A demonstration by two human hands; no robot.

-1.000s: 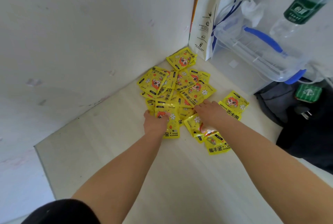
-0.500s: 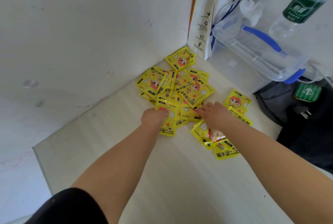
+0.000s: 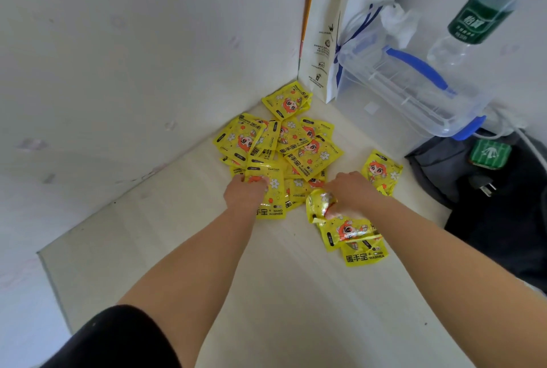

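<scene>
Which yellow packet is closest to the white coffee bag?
The packet farthest back, right at the foot of the coffee bag; every other packet lies farther from it.

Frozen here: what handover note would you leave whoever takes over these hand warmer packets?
Left hand: fingers curled on the front packet at the near edge of the pile.
Right hand: grips a crumpled bunch of packets beside it.
A lone packet lies apart, right of that hand.
Done: a few packets gathered, it seems.
Left: most of the pile and the lone packet.
</scene>
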